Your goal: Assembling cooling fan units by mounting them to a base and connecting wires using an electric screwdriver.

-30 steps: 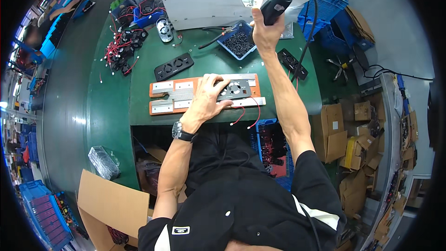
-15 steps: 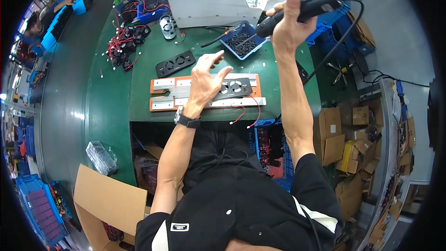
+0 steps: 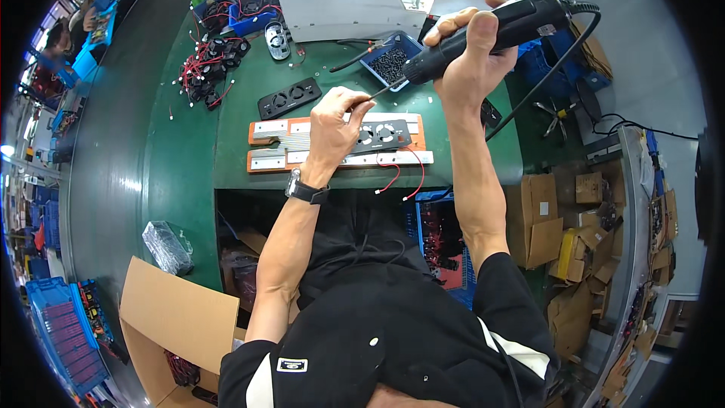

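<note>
My right hand [image 3: 476, 60] is wrapped around a black corded electric screwdriver [image 3: 525, 19], tilted with its long bit [image 3: 389, 89] pointing down to the left. At the bit's tip, the thumb and fingers of my left hand [image 3: 334, 125] are pinched together; whatever small thing they hold is hidden. Below them, a black plate with round fan openings [image 3: 402, 136] lies on an orange fixture with metal rails [image 3: 260, 127], partly covered by my left hand. Two red wires with white connectors [image 3: 420, 174] hang from the plate over the bench edge.
Behind the fixture stand a blue tray of black screws [image 3: 390, 66] and pliers [image 3: 355, 58]. Another black fan plate [image 3: 291, 97] lies at the left, with a pile of wired fans [image 3: 211, 68] beyond. The screwdriver's cable [image 3: 563, 60] loops down on the right.
The screwdriver has come down and left from over the screw tray, bringing its bit to my left fingertips. My left hand has gone from spread fingers to a pinch.
</note>
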Available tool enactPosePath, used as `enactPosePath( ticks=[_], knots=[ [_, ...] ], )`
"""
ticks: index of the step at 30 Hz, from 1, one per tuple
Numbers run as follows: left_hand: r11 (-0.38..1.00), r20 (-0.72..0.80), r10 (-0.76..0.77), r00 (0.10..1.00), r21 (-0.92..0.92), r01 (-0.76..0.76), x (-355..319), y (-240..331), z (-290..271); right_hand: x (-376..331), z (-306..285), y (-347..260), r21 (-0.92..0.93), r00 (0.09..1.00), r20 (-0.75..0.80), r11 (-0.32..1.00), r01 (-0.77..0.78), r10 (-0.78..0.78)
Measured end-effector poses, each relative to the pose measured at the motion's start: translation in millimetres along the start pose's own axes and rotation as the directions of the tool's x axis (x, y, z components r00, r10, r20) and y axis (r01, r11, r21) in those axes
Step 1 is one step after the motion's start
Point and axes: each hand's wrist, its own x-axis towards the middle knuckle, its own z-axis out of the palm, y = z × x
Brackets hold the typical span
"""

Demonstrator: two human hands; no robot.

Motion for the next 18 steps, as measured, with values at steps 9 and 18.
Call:
enactPosePath(
  ticks=[9, 18],
  knots=[
    [0.986, 0.087, 0.123, 0.989, 0.102, -0.132, -17.4, 2.7, 4.2, -6.3, -9.0, -2.9, -0.058, 0.994, 0.102, 0.998, -0.034, 0.040],
    [0.951, 0.316, 0.072, 0.946, 0.265, -0.161, -30.4, -5.5, 7.3, -20.3, -35.0, -2.2, -0.275, 0.995, 0.067, 0.960, -0.056, 0.077]
  ],
)
